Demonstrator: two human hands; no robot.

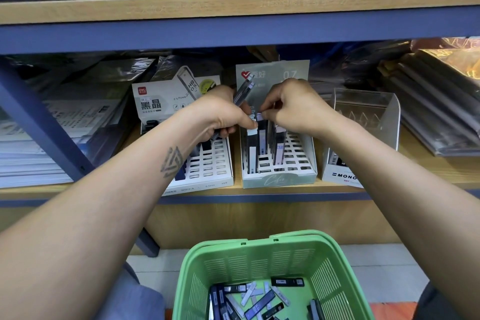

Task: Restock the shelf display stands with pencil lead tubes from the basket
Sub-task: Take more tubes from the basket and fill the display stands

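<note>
The right hand is pinching a lead tube into the green stand; the left hand is clutching spare tubes beside it. Next: seat it in a slot below the grip.

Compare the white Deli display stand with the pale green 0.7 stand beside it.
The white Deli stand sits left of the pale green stand. The Deli header card reads HB 0.5; the green one reads 0.7. The left hand, gripping spare tubes, hangs over the Deli stand; the right hand pinches a tube at the green stand. Both have slotted white trays with many empty slots.
</note>
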